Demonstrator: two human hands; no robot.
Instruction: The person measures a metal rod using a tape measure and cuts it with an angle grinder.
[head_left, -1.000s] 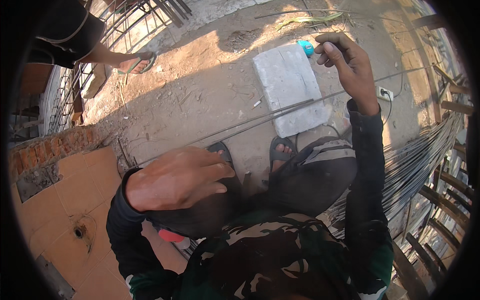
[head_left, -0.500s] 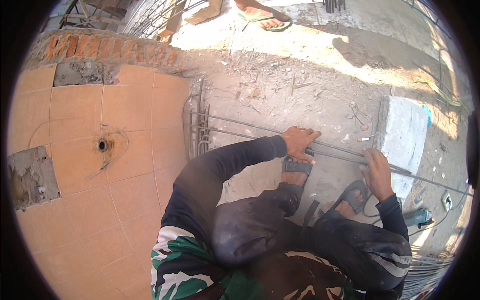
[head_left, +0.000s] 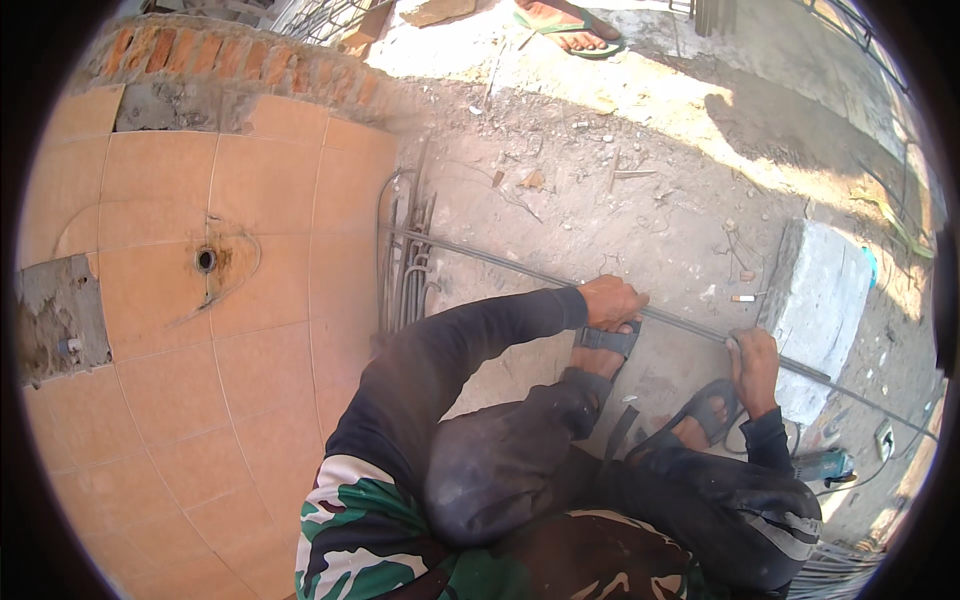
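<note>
Thin steel rods (head_left: 490, 258), lying close together, run across the dirt from the orange tiles to the far right. My left hand (head_left: 612, 303) is closed round them above my sandalled left foot (head_left: 602, 352). Farther right, my right hand (head_left: 756, 362) grips the rods with its fingers curled, just before they cross a pale concrete block (head_left: 812, 315). A short darker piece (head_left: 803, 370) lies along the rods on the block. The fingertips of both hands are partly hidden.
Bent steel bars (head_left: 410, 270) lie beside the orange tiled floor (head_left: 262, 200). A teal power tool (head_left: 825, 465) with a cord lies near my right knee, by a power socket (head_left: 885, 440). More rods (head_left: 850, 570) lie at lower right. Another person's sandalled foot (head_left: 575, 28) stands at the top.
The two rods, spread apart before, now lie together. My left hand has gone from fingers spread over them to closed round them. My right fingers have curled tighter.
</note>
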